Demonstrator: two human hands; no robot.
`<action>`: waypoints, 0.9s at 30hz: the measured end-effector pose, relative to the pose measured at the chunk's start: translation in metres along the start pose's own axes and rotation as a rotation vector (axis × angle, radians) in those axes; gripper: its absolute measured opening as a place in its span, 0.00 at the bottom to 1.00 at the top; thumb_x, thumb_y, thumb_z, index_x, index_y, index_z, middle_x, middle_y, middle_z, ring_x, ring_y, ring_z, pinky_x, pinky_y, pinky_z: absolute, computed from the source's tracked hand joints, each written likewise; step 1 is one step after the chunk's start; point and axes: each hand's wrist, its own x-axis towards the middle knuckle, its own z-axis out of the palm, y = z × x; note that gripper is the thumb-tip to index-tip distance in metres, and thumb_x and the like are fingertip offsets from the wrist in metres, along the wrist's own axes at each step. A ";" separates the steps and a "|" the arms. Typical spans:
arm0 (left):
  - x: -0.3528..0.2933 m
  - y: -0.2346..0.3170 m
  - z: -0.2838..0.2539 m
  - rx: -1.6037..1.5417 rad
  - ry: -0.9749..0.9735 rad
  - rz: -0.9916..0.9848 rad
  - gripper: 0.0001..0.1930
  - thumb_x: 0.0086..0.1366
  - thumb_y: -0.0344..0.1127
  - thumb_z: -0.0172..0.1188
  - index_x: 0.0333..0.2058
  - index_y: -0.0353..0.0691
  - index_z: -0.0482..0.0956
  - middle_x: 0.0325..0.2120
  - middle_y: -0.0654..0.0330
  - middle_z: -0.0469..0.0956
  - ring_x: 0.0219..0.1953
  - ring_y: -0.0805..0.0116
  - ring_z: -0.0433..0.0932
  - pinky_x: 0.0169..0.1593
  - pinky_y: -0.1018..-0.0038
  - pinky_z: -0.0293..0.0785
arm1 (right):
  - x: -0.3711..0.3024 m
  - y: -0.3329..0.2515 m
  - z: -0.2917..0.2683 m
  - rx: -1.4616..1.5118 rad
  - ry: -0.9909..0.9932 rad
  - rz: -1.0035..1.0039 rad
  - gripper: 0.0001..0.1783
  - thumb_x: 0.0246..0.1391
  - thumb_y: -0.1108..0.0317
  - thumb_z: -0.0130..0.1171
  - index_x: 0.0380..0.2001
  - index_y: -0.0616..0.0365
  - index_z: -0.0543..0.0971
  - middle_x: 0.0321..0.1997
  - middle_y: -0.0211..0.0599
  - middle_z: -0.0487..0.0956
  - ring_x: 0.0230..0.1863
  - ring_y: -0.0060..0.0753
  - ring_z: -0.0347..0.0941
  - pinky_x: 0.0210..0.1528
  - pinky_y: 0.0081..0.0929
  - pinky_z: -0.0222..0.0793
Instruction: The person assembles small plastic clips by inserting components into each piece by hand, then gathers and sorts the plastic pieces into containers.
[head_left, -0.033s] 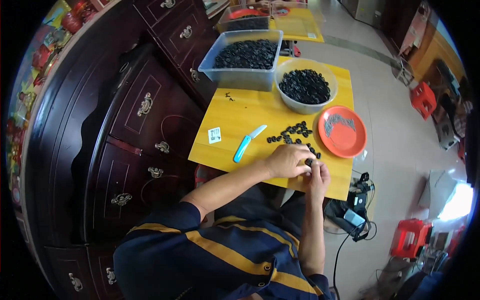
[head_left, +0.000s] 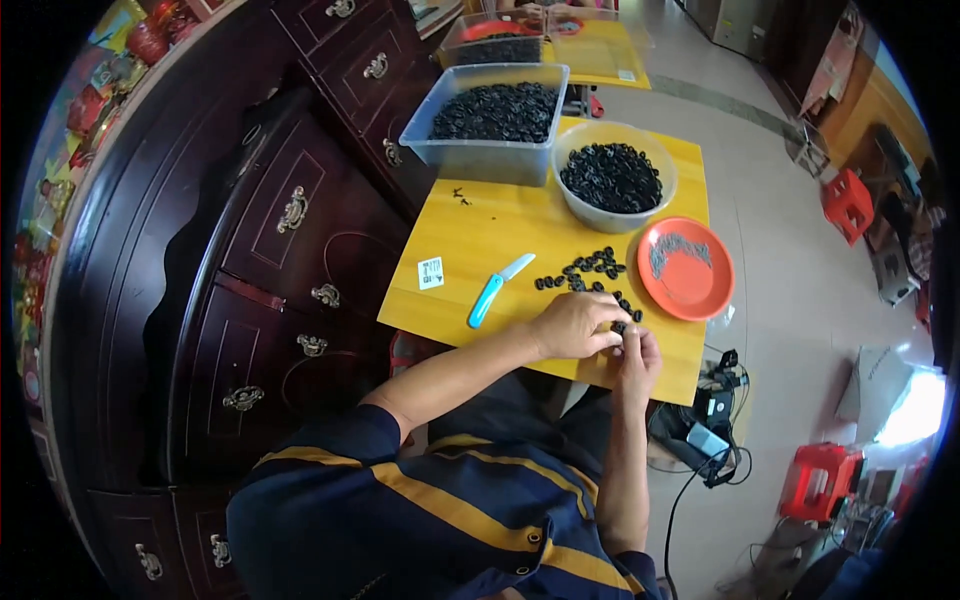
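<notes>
My left hand [head_left: 574,325] is closed, its thumb and fingers pinching a small black oval ring-shaped piece [head_left: 619,327] near the front edge of the yellow table [head_left: 440,236]. My right hand [head_left: 637,361] meets it from the right, fingertips pressed together at the same piece; anything thin between them is too small to make out. Just beyond my fingers lies a loose group of similar black pieces [head_left: 600,260]. A red plate [head_left: 690,300] to their right holds a heap of tiny grey slivers [head_left: 682,250]. Left of my left hand rests a turquoise-handled knife [head_left: 487,300], blade out.
At the table's far side stand a rectangular clear tub [head_left: 480,158] and a round translucent bowl [head_left: 612,218], both full of black pieces. A white printed label [head_left: 430,272] is on the table. Dark drawers [head_left: 290,210] line the left. Cables and a black bag [head_left: 680,425] lie right, below.
</notes>
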 end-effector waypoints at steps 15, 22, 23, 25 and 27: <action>0.027 -0.052 -0.113 0.243 -0.193 -0.291 0.05 0.55 0.29 0.60 0.32 0.40 0.81 0.27 0.55 0.82 0.30 0.61 0.81 0.36 0.67 0.75 | 0.004 -0.017 -0.011 -0.740 0.032 -0.370 0.07 0.60 0.69 0.61 0.33 0.62 0.80 0.24 0.31 0.77 0.27 0.18 0.71 0.33 0.20 0.69; 0.064 -0.052 -0.189 0.526 0.611 -0.031 0.14 0.57 0.31 0.65 0.43 0.41 0.80 0.31 0.55 0.80 0.27 0.61 0.79 0.34 0.67 0.76 | 0.019 -0.026 -0.026 -0.974 0.157 -0.581 0.06 0.53 0.76 0.64 0.34 0.61 0.79 0.30 0.40 0.79 0.23 0.31 0.75 0.28 0.26 0.71; 0.064 -0.049 -0.177 0.468 0.532 -0.029 0.14 0.56 0.29 0.65 0.43 0.41 0.80 0.31 0.56 0.80 0.26 0.66 0.79 0.33 0.71 0.76 | 0.021 -0.023 -0.032 -1.000 0.170 -0.584 0.06 0.53 0.74 0.63 0.35 0.59 0.79 0.30 0.41 0.79 0.24 0.36 0.76 0.29 0.30 0.72; 0.059 -0.053 -0.143 0.300 0.398 -0.044 0.08 0.56 0.28 0.65 0.36 0.40 0.82 0.30 0.57 0.81 0.27 0.65 0.80 0.33 0.72 0.76 | 0.023 -0.023 -0.032 -1.016 0.171 -0.559 0.06 0.53 0.72 0.62 0.35 0.56 0.78 0.30 0.41 0.79 0.27 0.41 0.77 0.31 0.35 0.72; 0.061 -0.042 -0.098 0.190 0.249 -0.034 0.04 0.56 0.30 0.64 0.32 0.40 0.83 0.29 0.57 0.81 0.28 0.62 0.81 0.34 0.69 0.76 | 0.023 -0.020 -0.036 -1.026 0.180 -0.557 0.06 0.52 0.72 0.62 0.35 0.55 0.78 0.29 0.41 0.79 0.27 0.41 0.77 0.31 0.35 0.72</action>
